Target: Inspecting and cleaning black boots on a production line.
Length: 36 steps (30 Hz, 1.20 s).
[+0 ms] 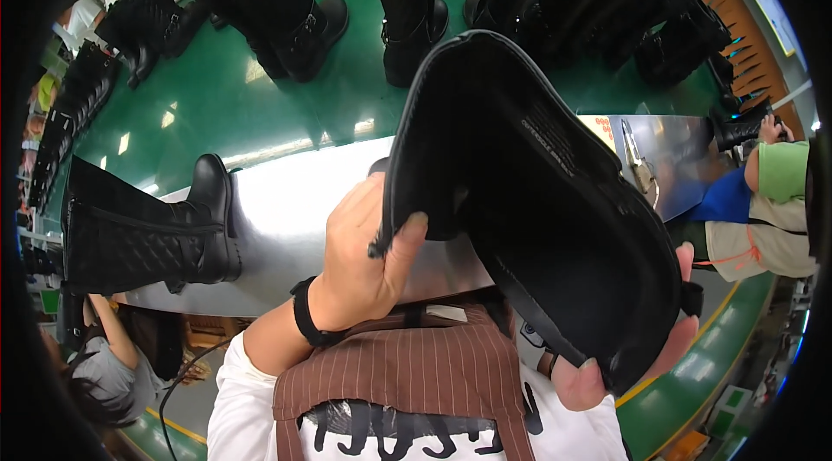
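The boot (529,201) held up close hides most of the right hand (624,357): only a thumb tip and the palm's edge show past its opening. The boot's foot is out of sight behind the shaft. The left hand (364,262) shows its back; its fingers (407,240), apart from the thumb, are tucked behind the boot's edge. The boot also covers much of the shiny surface (286,218). Upper boots (286,2) are cut off by the top edge. The tool (640,166) on the surface is too small to identify. A neighbour's hand (770,127) is partly cut off at the right rim.
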Tool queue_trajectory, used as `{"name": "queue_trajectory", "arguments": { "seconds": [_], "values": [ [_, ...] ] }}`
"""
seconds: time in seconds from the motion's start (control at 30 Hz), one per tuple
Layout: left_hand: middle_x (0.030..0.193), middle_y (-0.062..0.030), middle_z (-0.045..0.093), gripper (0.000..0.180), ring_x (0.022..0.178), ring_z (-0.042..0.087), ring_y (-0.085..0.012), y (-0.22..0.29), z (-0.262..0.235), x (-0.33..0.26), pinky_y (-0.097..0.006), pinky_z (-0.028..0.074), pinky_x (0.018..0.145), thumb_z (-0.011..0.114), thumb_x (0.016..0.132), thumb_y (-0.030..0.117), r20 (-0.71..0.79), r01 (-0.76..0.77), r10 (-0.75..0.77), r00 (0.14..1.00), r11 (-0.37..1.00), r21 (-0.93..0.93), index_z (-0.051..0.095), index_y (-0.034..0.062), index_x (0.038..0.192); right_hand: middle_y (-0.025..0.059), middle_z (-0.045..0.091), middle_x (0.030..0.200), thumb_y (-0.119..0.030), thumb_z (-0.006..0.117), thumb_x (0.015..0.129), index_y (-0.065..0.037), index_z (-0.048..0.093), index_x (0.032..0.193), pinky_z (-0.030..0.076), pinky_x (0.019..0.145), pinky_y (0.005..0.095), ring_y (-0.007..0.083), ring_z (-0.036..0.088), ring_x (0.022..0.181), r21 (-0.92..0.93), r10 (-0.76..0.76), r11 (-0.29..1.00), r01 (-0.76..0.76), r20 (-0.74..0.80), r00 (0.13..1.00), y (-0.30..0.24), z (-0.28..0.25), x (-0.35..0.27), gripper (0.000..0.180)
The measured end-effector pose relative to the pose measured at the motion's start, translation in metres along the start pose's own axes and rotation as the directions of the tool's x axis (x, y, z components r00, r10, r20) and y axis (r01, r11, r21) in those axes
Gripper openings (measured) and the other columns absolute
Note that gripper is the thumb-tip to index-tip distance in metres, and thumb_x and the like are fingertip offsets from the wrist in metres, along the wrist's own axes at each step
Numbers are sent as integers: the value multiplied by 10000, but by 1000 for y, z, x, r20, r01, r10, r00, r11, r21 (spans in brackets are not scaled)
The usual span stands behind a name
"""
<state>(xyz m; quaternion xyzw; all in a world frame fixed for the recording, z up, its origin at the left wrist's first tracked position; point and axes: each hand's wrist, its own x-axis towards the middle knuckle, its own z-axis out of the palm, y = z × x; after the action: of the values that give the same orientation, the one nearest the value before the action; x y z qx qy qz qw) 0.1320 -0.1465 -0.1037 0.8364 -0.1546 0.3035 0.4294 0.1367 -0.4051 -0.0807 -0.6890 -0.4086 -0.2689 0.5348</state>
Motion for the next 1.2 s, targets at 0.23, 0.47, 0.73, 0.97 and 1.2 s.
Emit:
{"name": "queue_trajectory", "arguments": {
  "seconds": [0.23, 0.47, 0.73, 0.97, 1.2],
  "values": [
    [930, -193, 613, 292, 749, 570, -362, -1, -3, -4, -392, 462, 685, 574, 880, 78, 65, 120, -118, 991, 993, -18, 574, -68, 1132, 326, 436, 1287, -220, 671, 764, -40, 382, 1369, 386, 1011, 499, 404, 484, 1170, -9, 24, 1000, -24, -44, 999, 11, -5, -3, 694],
    [1191, -174, 586, 732, 995, 596, -251, -14, 10, -3, -351, 489, 839, 745, 785, 139, 142, 251, -217, 966, 916, -314, 390, 31, 1416, 244, 509, 1243, -188, 708, 757, -31, 465, 1301, 409, 976, 441, 319, 520, 1123, 4, 225, 971, -239, -354, 908, 61, -17, -18, 616],
    [947, -71, 640, 430, 782, 631, -200, -36, 22, -49, -320, 513, 730, 687, 838, 115, 549, 633, -552, 627, 772, 53, 509, 9, 1215, 150, 593, 1191, -151, 751, 749, -22, 559, 1223, 435, 938, 374, 223, 562, 1069, -186, 602, 788, -587, 31, 798, 89, -22, -50, 527],
    [868, -92, 673, 379, 767, 639, -145, -39, 63, -72, -282, 500, 676, 634, 928, 242, 617, 853, -604, 504, 458, -248, 570, -54, 1157, 62, 674, 1106, -35, 816, 695, -10, 680, 1086, 455, 877, 309, 133, 593, 983, -29, 707, 605, -796, 478, 520, 103, 18, -32, 415],
    [782, -65, 665, 298, 693, 619, -127, -40, 67, -74, -265, 493, 624, 635, 936, 259, 506, 789, -612, 608, 540, -294, 611, -34, 985, 70, 705, 1007, -148, 822, 740, -19, 698, 1049, 503, 833, 297, 164, 642, 920, -47, 694, 671, -740, 390, 605, 103, 44, -49, 358]
  ]
}}
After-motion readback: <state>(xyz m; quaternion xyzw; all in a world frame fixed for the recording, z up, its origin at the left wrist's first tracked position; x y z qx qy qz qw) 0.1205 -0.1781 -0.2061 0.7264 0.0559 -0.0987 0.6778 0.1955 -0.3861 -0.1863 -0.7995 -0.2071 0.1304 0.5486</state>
